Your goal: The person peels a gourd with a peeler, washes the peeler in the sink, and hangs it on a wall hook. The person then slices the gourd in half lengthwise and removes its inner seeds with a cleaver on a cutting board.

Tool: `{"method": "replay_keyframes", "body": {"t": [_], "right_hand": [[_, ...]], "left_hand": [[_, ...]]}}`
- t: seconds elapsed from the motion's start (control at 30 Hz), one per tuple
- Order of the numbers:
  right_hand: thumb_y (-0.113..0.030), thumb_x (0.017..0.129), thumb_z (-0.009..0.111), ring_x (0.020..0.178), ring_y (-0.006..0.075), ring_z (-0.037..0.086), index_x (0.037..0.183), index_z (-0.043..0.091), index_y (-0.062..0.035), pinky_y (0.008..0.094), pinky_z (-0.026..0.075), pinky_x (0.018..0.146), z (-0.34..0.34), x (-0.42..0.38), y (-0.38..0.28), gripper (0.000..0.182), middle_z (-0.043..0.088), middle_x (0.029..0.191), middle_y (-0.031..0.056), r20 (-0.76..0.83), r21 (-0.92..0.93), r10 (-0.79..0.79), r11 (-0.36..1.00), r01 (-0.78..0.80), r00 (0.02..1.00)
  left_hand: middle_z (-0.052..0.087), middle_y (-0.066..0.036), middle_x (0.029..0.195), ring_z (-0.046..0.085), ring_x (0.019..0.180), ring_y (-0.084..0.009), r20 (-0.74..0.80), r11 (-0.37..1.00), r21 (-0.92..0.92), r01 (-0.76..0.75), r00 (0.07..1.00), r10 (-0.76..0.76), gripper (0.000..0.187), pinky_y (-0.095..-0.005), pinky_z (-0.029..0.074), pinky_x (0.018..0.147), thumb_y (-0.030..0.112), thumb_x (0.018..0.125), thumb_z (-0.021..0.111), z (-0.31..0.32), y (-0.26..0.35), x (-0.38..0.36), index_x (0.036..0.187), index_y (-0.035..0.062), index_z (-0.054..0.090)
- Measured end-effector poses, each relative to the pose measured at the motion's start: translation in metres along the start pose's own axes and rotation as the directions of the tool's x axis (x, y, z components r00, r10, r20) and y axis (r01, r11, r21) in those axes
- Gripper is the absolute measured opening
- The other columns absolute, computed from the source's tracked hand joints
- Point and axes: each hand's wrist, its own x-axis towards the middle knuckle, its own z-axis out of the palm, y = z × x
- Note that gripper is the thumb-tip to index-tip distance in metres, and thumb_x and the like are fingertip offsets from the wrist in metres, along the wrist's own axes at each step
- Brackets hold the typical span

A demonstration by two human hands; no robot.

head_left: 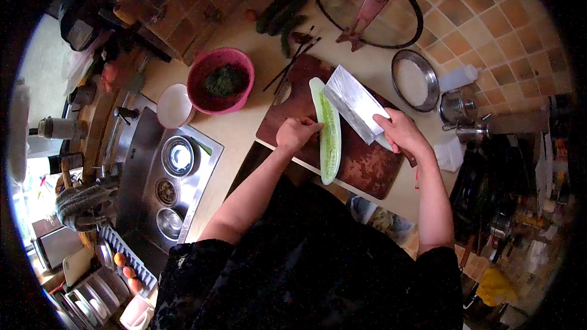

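Note:
A halved cucumber point(331, 140), cut face up with its seeds showing, lies lengthwise on a dark red-brown cutting board point(367, 174). My left hand point(296, 134) is at the cucumber's left edge, its fingers pinched together against it. In my right hand point(401, 132) is a broad cleaver point(354, 102), gripped near the handle end, its blade slanting up and left over the board. The blade is just right of the cucumber. A pale green piece, partly hidden, shows beneath my right hand.
Left of the board are a pink bowl point(246, 93) with dark greens, a white bowl point(173, 106) and a sink point(142, 171). Behind are chopsticks point(284, 71), whole cucumbers point(280, 14) and a glass lid point(394, 9). A metal bowl point(414, 80) stands at the right.

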Motion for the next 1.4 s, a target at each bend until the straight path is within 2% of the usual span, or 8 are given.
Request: {"method": "replay_keyframes", "body": {"t": [0.27,0.47,0.67,0.77,0.87,1.07,1.17,1.4], "right_hand": [[-0.035,0.1,0.054,0.04,0.0175,0.053,0.1,0.061,-0.0002,0.0364,0.046,0.043,-0.001,0.005,-0.003,0.035,0.055,0.058,0.0063,-0.024,-0.114,-0.032,0.993,0.029,0.999],[-0.035,0.1,0.053,0.04,0.0172,0.053,0.108,0.063,-0.0019,0.0358,0.045,0.042,-0.005,-0.004,-0.018,0.035,0.056,0.059,0.0076,0.022,-0.157,0.031,0.987,-0.027,0.999],[-0.037,0.101,0.051,0.041,0.0195,0.056,0.107,0.063,-0.0041,0.0375,0.049,0.048,-0.006,-0.011,-0.027,0.036,0.06,0.061,0.01,-0.002,-0.265,0.03,0.964,-0.03,1.0],[-0.038,0.1,0.05,0.041,0.0206,0.057,0.106,0.063,-0.0045,0.0394,0.05,0.052,-0.006,-0.007,-0.027,0.037,0.062,0.062,0.0103,-0.005,-0.335,0.006,0.942,-0.007,1.0],[-0.039,0.1,0.051,0.041,0.0213,0.057,0.105,0.063,-0.0047,0.0412,0.05,0.053,-0.007,-0.001,-0.028,0.037,0.061,0.061,0.01,-0.011,-0.333,-0.004,0.943,0.0,1.0],[-0.04,0.1,0.051,0.043,0.022,0.058,0.104,0.063,-0.0044,0.0416,0.05,0.055,-0.01,0.002,-0.024,0.038,0.061,0.06,0.0105,-0.021,-0.331,0.014,0.943,-0.02,1.0],[-0.034,0.099,0.055,0.039,0.0168,0.054,0.104,0.063,-0.0011,0.036,0.045,0.043,-0.011,0.001,-0.024,0.034,0.053,0.053,0.0055,-0.013,-0.313,-0.013,0.95,0.008,1.0],[-0.036,0.1,0.053,0.041,0.0182,0.057,0.104,0.064,-0.0018,0.0372,0.048,0.048,-0.013,-0.006,-0.021,0.036,0.058,0.057,0.0082,0.0,-0.373,0.011,0.928,-0.011,1.0]], "left_hand": [[0.075,-0.001,0.075,0.07,0.066,-0.0111,0.0,1.0,0.007,-0.011,1.0,0.011,0.035,-0.0291,0.054,0.066,0.046,0.08,0.076,0.0,0.001,0.0,0.089,0.0121,0.079],[0.075,-0.001,0.076,0.071,0.068,-0.0122,0.011,1.0,-0.002,0.009,1.0,-0.009,0.037,-0.0294,0.054,0.068,0.047,0.08,0.076,0.003,-0.004,0.007,0.089,0.0118,0.079],[0.075,-0.002,0.077,0.072,0.07,-0.0115,0.005,1.0,-0.004,-0.03,1.0,0.03,0.035,-0.0291,0.054,0.069,0.045,0.081,0.076,-0.003,0.003,-0.002,0.09,0.0113,0.079],[0.076,-0.002,0.077,0.072,0.069,-0.0112,0.042,0.999,-0.044,0.017,0.999,-0.016,0.033,-0.0284,0.054,0.068,0.043,0.081,0.077,-0.003,0.006,-0.002,0.09,0.0107,0.079],[0.074,-0.001,0.073,0.065,0.059,-0.0091,0.012,1.0,-0.024,-0.014,1.0,0.014,0.032,-0.0286,0.052,0.059,0.044,0.082,0.078,0.0,0.002,0.0,0.089,0.0119,0.079],[0.076,-0.002,0.077,0.071,0.069,-0.0101,0.002,1.0,-0.009,0.022,1.0,-0.022,0.033,-0.0275,0.054,0.067,0.043,0.082,0.077,-0.001,0.004,0.0,0.089,0.0114,0.079],[0.076,-0.001,0.077,0.071,0.069,-0.01,0.018,1.0,-0.024,0.017,1.0,-0.016,0.033,-0.0275,0.054,0.066,0.044,0.081,0.077,-0.003,0.006,-0.003,0.089,0.0116,0.079],[0.075,-0.002,0.076,0.071,0.068,-0.0098,0.018,0.998,-0.057,0.004,1.0,-0.003,0.033,-0.0267,0.054,0.067,0.042,0.081,0.078,-0.004,0.007,-0.004,0.087,0.0095,0.078]]}}
